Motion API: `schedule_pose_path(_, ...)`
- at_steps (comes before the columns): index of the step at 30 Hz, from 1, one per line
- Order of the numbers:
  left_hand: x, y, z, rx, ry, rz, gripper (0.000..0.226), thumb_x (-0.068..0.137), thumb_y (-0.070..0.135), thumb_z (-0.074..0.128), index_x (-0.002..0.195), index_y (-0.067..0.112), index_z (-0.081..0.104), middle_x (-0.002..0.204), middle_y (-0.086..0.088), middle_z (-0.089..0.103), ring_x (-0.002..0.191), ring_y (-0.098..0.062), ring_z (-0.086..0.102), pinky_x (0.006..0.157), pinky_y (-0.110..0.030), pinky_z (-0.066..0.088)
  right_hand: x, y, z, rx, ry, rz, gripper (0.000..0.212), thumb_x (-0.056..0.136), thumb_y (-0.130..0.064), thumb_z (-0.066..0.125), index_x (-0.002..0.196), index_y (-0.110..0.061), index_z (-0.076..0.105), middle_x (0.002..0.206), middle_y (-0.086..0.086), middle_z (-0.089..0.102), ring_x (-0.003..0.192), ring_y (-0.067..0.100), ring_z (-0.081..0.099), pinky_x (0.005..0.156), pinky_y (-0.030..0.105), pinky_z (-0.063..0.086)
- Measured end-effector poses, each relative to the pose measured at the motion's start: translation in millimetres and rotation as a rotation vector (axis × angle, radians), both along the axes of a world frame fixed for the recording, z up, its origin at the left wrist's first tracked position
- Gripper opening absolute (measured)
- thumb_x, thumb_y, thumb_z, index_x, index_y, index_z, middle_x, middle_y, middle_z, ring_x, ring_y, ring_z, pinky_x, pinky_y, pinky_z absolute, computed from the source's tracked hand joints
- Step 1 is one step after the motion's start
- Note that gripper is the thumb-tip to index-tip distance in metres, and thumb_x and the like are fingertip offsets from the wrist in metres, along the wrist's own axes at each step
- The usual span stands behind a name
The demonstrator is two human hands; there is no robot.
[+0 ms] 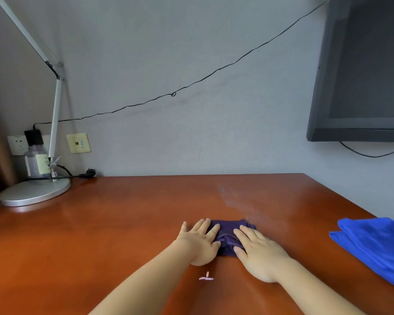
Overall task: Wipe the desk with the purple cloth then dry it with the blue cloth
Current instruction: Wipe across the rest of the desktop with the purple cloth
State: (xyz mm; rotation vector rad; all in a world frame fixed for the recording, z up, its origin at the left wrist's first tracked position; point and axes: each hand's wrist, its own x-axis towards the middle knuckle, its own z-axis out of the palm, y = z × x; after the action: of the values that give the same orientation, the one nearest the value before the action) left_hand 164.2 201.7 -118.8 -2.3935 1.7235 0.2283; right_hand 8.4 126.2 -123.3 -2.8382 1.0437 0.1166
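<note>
Soft, even daylight fills the room, bright enough to see everything plainly, with no hard shadows. The glossy desk (100,235) throws back a pale sheen beyond my hands, and a wet-looking streak (232,196) there catches the glare. My left hand (199,243) and my right hand (259,253) cast only faint, diffuse shadows beneath my wrists. The wide lens bends the edges: the lamp arm (23,35) and the monitor (362,69) lean inward, and the desk's far edge bows. The whole picture is slightly soft, and the blue cloth (373,248) smears at the right border.
</note>
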Motion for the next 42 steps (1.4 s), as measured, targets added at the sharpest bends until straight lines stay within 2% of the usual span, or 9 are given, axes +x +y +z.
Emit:
schedule_pose_path(11,6.4,-34.6,0.0,0.015,0.011,0.016,0.058,0.101,0.047,0.009,0.152,0.027,-0.012,0.160,-0.001,-0.016,0.147,-0.020,-0.015,0.115,-0.055,-0.008,15.4,-29.7,2.4,-0.007,0.020,-0.035,0.057,0.104,-0.041,0.017,0.155,-0.021,-0.001,0.162,-0.002,-0.008,0.149,0.014,-0.005,0.119,0.031,0.008)
schedule_pose_path(16,21.1,-66.5,-4.2,-0.027,0.050,0.040,0.058,0.101,0.046,0.009,0.152,0.027,-0.011,0.160,0.000,-0.016,0.146,-0.018,-0.016,0.115,-0.054,-0.009,36.1,-58.9,-0.5,-0.021,0.012,-0.066,0.057,0.104,-0.038,0.016,0.155,-0.019,-0.002,0.162,0.000,-0.009,0.149,0.016,-0.006,0.119,0.031,0.006)
schedule_pose_path(22,35.5,-91.0,-6.4,-0.057,0.065,0.052,0.057,0.101,0.047,0.009,0.152,0.029,-0.009,0.160,0.001,-0.015,0.146,-0.017,-0.015,0.115,-0.054,-0.010,47.6,-82.4,-5.7,0.004,-0.030,-0.078,0.056,0.104,-0.041,0.013,0.155,-0.024,-0.005,0.161,-0.003,-0.012,0.148,0.013,-0.010,0.118,0.030,0.000)
schedule_pose_path(36,3.1,-39.8,-1.7,-0.012,0.030,-0.025,0.058,0.101,0.050,0.009,0.151,0.031,-0.012,0.159,0.002,-0.017,0.147,-0.017,-0.015,0.115,-0.054,-0.009,-2.0,-37.6,0.6,0.023,-0.011,-0.035,0.056,0.104,-0.042,0.015,0.155,-0.027,-0.003,0.161,-0.008,-0.011,0.148,0.009,-0.008,0.118,0.028,0.000)
schedule_pose_path(40,-8.5,-22.6,2.5,0.016,0.045,-0.039,0.059,0.100,0.051,0.011,0.152,0.031,-0.009,0.160,0.003,-0.015,0.147,-0.017,-0.013,0.115,-0.054,-0.009,-18.4,-24.1,9.6,0.047,-0.002,-0.013,0.055,0.104,-0.039,0.021,0.155,-0.027,0.004,0.162,-0.008,-0.004,0.148,0.010,0.000,0.118,0.028,0.005)
schedule_pose_path(42,-10.1,-19.4,7.2,0.001,0.061,-0.053,0.057,0.101,0.046,0.013,0.154,0.028,-0.001,0.161,0.002,-0.009,0.148,-0.017,-0.009,0.116,-0.056,-0.006,-20.0,-20.8,16.8,0.028,0.003,-0.014,0.051,0.103,-0.035,0.024,0.153,-0.024,0.017,0.161,-0.005,0.011,0.146,0.015,0.017,0.115,0.028,0.014)
